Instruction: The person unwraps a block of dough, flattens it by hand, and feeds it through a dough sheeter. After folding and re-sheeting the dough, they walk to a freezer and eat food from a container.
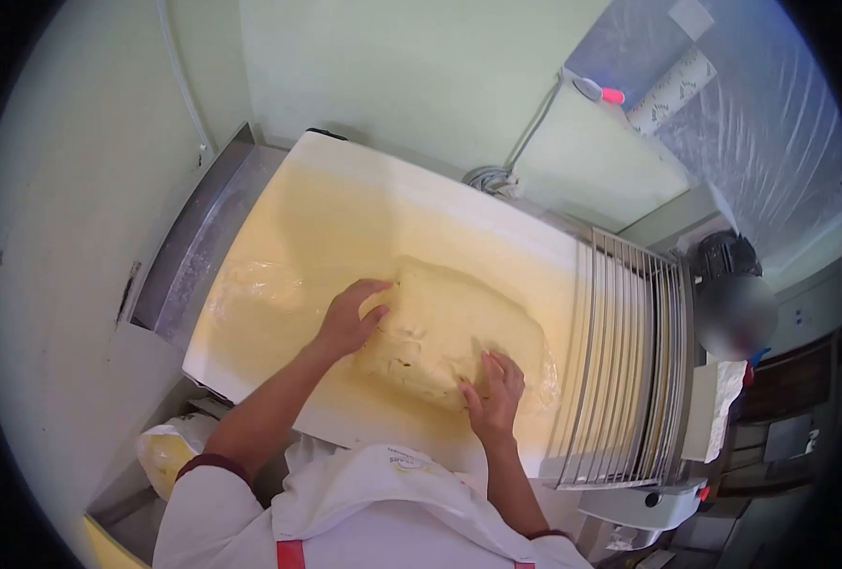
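Note:
A large, thick slab of pale yellow dough (468, 318) lies on the white work surface (345, 180), with dents and small holes along its near side. My left hand (352, 318) rests against the dough's left edge, thumb and fingers apart. At the near right part of the dough, my right hand (497, 389) touches the top with its thumb and fingers spread. Clear plastic film (552, 379) shows at the dough's right edge, and more film (259, 282) lies on the surface to the left.
A metal wire guard (620, 360) stands at the right end of the surface. A metal tray (203, 228) borders the left end. A coiled cable (492, 180) sits by the wall behind. At the lower left is a plastic bag (163, 455). A person (736, 313) is at the far right.

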`<act>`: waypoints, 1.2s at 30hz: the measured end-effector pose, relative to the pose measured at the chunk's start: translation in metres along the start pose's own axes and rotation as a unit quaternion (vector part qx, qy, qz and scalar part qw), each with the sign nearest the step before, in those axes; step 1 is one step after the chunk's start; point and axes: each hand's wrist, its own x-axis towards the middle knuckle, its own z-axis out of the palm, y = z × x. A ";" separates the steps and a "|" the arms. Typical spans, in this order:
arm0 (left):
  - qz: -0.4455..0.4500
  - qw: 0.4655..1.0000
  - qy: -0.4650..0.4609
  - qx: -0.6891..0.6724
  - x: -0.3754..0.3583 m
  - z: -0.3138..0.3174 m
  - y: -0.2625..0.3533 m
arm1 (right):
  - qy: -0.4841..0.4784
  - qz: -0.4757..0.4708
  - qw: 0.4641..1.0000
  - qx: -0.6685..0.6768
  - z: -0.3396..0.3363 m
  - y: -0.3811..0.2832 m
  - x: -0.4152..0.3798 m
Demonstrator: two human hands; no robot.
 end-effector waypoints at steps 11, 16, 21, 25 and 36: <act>-0.191 0.976 -0.095 0.033 0.047 0.027 -0.017 | -0.003 -0.009 0.999 -0.044 0.012 0.051 0.003; 0.104 0.975 0.089 0.173 0.000 0.004 0.015 | 0.057 0.024 0.998 -0.022 -0.010 -0.004 0.015; 0.134 0.978 -0.097 0.128 -0.035 0.004 0.007 | -0.095 -0.096 0.989 -0.060 0.052 -0.050 0.013; 0.135 0.981 -0.060 0.126 -0.029 0.014 -0.017 | -0.093 -0.079 0.990 -0.066 0.065 -0.038 0.011; 0.129 0.974 -0.108 0.154 -0.022 0.030 0.055 | 0.014 0.060 0.998 -0.014 -0.033 0.037 0.001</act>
